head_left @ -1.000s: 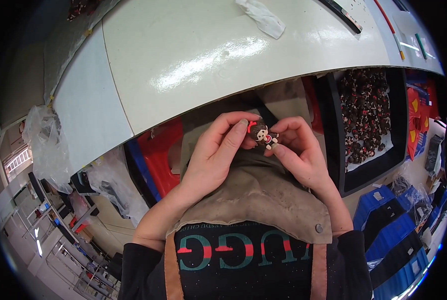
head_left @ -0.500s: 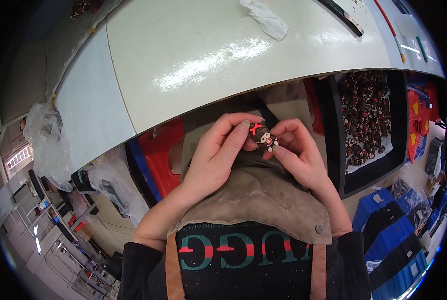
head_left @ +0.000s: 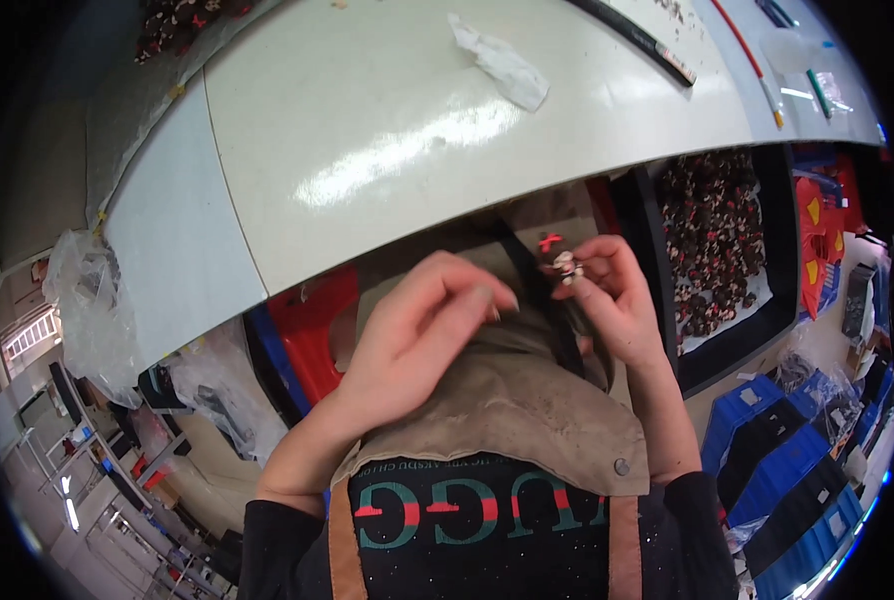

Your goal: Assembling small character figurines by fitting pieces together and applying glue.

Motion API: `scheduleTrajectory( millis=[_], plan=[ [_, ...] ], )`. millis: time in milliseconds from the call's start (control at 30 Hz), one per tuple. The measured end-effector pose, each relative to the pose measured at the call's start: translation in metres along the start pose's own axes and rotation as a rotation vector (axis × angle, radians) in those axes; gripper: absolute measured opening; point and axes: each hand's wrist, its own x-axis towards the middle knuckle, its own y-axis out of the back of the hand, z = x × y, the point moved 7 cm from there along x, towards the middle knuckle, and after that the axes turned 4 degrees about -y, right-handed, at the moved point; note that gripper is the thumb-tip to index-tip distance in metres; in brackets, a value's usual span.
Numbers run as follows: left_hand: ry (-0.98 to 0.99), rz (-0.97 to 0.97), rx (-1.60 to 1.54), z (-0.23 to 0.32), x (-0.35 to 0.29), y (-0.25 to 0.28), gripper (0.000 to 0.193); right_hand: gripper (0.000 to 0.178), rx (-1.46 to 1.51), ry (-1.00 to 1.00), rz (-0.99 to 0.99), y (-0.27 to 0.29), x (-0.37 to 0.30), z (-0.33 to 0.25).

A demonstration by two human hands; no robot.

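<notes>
Below a pale table (head_left: 387, 130) edge, beside a black tray (head_left: 667, 250) of small toys, a tiny toy figure (head_left: 564, 262) is pinched in the right hand (head_left: 612, 300), while the left hand (head_left: 417, 340) is held loosely curled and empty nearby.

Workshop: worktable (head_left: 387, 130), parts tray (head_left: 712, 240) (blue crates (head_left: 797, 470)).

Table edge (head_left: 447, 235) blocks forward; black bin (head_left: 657, 260) crowds right.

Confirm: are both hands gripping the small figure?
No, only the right hand pinches the small figure; the left hand is apart from it.
</notes>
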Motion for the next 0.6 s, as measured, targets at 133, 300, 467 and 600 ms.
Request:
scheduleTrajectory(
  millis=[133, 300, 467, 600],
  plan=[
    [-0.584, -0.508, 0.152, 0.108, -0.015, -0.024, 0.016, 0.023, -0.148, -0.01, 0.343, 0.101, -0.006, 0.023],
    [-1.081, -0.32, 0.842, 0.212, -0.043, -0.014, 0.024, 0.029, -0.477, -0.071, 0.795, 0.265, -0.071, 0.061],
    [-1.003, -0.208, 0.918, 0.2, -0.053, -0.003, 0.031, 0.029, -0.433, 0.086, 1.104, 0.337, -0.112, 0.071],
    [-0.856, -0.074, 0.923, 0.175, 0.005, 0.046, 0.015, 0.02, -0.344, 0.123, 1.011, 0.221, -0.084, -0.016]
  ],
)
